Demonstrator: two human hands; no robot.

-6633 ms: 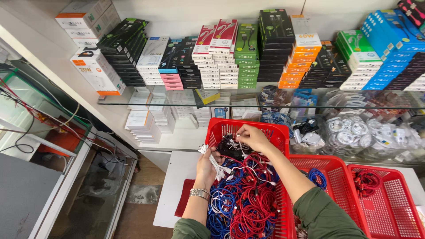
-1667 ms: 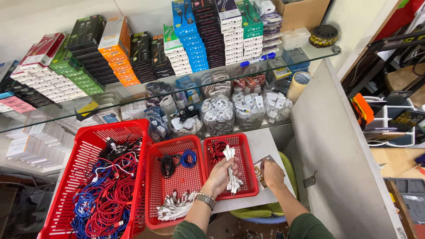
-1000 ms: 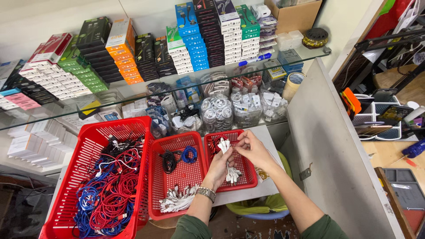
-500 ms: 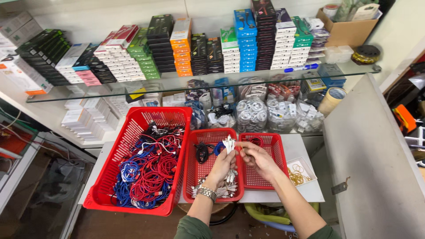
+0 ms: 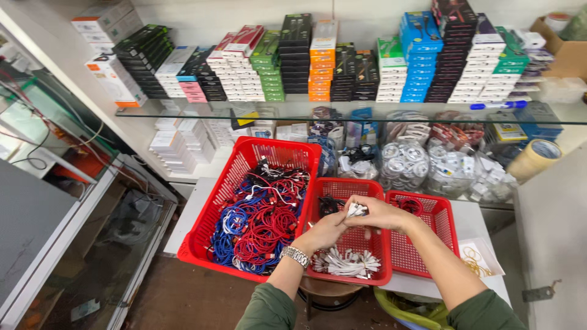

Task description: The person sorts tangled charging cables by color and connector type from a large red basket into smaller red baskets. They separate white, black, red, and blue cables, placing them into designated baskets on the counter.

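Looking like a small electronics-accessory shop: stacked boxes (image 5: 342,67) crowding a glass shelf (image 5: 342,113) well beyond the fingers (image 5: 358,211), bagged cable coils (image 5: 422,165) sitting under it, red baskets (image 5: 244,165) of cables (image 5: 260,223) lying beneath and beside them.

One camera sits on my head, looking steeply down and forward from close above my left hand (image 5: 324,231) and right hand (image 5: 380,214). It faces the red baskets (image 5: 244,165) on the white table (image 5: 183,217), with the glass shelf (image 5: 306,113) of stacked boxes beyond.
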